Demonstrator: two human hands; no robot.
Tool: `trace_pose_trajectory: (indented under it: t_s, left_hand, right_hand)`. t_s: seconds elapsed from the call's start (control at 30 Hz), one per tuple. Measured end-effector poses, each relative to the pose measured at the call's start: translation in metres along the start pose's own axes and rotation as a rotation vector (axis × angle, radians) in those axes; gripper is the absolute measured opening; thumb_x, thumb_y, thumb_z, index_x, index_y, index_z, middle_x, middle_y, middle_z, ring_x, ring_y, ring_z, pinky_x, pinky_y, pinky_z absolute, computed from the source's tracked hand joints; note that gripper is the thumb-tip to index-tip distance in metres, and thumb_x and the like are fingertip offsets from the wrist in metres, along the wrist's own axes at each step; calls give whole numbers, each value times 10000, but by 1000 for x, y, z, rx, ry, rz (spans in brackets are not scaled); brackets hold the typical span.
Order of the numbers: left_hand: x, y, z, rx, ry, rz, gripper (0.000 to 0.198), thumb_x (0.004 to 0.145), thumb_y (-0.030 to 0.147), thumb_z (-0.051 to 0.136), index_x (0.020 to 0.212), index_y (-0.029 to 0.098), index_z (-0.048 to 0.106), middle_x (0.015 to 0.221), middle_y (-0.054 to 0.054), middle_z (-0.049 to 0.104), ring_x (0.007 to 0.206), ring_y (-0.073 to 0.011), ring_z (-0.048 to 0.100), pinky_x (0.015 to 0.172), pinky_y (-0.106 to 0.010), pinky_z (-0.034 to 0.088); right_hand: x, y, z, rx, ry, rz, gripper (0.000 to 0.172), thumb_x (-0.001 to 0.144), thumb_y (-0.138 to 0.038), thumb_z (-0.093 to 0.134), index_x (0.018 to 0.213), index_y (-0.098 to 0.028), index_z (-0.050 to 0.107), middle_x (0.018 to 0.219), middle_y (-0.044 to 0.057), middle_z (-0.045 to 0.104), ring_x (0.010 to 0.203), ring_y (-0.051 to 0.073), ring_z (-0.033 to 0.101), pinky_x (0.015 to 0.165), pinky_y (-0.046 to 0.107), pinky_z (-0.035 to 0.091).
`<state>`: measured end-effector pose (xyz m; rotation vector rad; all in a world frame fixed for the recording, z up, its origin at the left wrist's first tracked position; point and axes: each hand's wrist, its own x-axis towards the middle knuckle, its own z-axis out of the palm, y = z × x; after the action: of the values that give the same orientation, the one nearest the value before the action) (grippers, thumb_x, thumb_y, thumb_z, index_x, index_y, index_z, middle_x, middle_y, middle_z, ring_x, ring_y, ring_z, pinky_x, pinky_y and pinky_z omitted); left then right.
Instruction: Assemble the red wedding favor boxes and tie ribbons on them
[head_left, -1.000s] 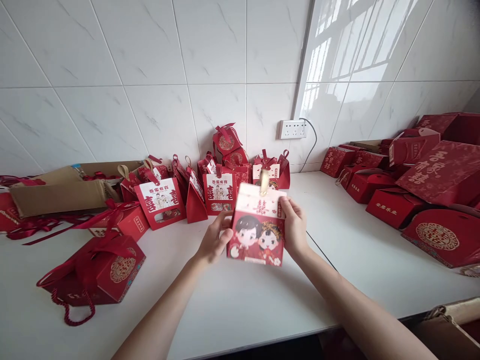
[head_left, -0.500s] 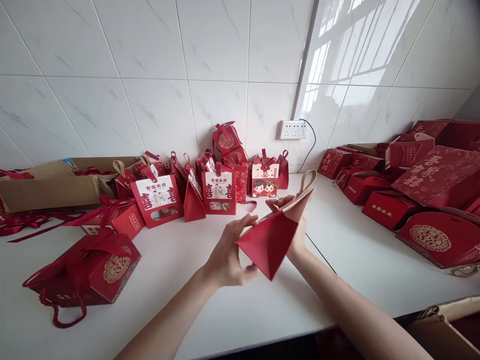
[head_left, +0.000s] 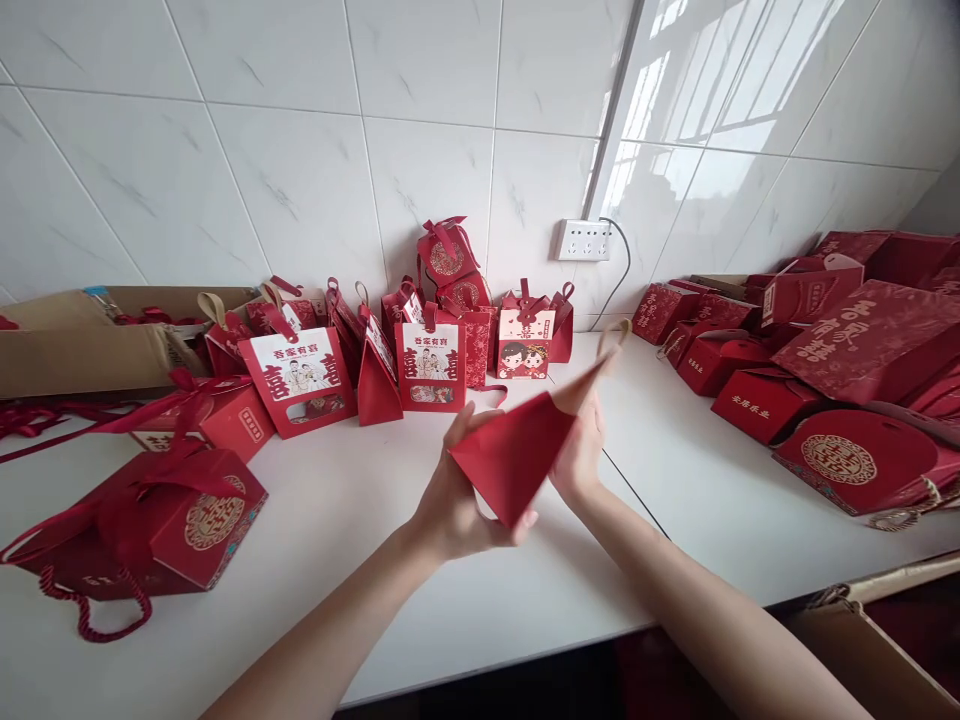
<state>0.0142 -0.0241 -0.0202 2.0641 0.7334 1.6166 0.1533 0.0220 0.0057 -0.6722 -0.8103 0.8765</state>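
A red triangular gift box (head_left: 514, 455) with a beige top flap and loop handle (head_left: 616, 338) is held tilted above the white table, one triangular side facing me. My left hand (head_left: 450, 505) is wrapped round its left end, the thumb under the lower corner and the fingertips at the upper edge. Against the far right side rests my right hand (head_left: 583, 460), its fingers partly hidden behind the box. Beyond them stand two gift boxes with printed white fronts, one with a windowed front (head_left: 433, 365) and one with a cartoon couple (head_left: 524, 348).
A hexagonal red box (head_left: 172, 520) with ribbon and rope handle lies at the left. Many red boxes (head_left: 836, 460) are piled on the right. An opened carton (head_left: 75, 362) sits at the back left, and another carton (head_left: 877, 640) is at the lower right, below the table edge.
The gift box has shifted slightly left and turned. My left thumb has come in under its lower corner, and my right hand shows more beside it. The view has tipped a little.
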Motion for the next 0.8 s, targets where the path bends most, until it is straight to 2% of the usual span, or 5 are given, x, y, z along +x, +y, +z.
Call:
trace_pose_trajectory:
  t_s: [0.13,0.27,0.37,0.53,0.8]
  left_hand:
    - [16,8,-7,-337,220,-485,603,766,589,559,1225,210,471,1217,-106,594,1135,-282,572,931,-414,495]
    - [28,5,-13,-642,394,-827,570,744,693,512,1027,203,578,934,-53,676,807,-193,653,651,-287,525]
    - [28,2,-13,-673,420,-837,517,694,670,605,868,184,574,727,-6,633,566,-121,576,512,-237,460]
    - [26,4,-15,-633,275,-681,305,745,442,681,809,170,559,658,23,603,523,-111,586,570,-252,476]
    - [28,11,-23,-574,176,-618,336,733,429,713,908,167,596,581,11,632,534,-151,624,541,-282,509]
  right_hand:
    - [2,-3,1,111,0,81,255,753,-442,601,696,-202,532,674,-25,597,612,143,555,592,274,452]
    - [2,-2,3,133,-178,117,260,790,-426,583,832,-177,645,819,31,684,797,195,635,706,296,489]
    - [7,0,2,164,-138,223,214,791,-364,566,828,-173,656,846,30,705,785,178,642,702,274,492]
    - [22,12,-7,182,-9,518,158,758,-293,508,694,-188,607,671,-9,681,587,144,594,542,249,463]
    - [13,17,-3,163,-242,535,156,734,-338,617,680,-191,615,690,20,691,605,189,595,544,311,498]
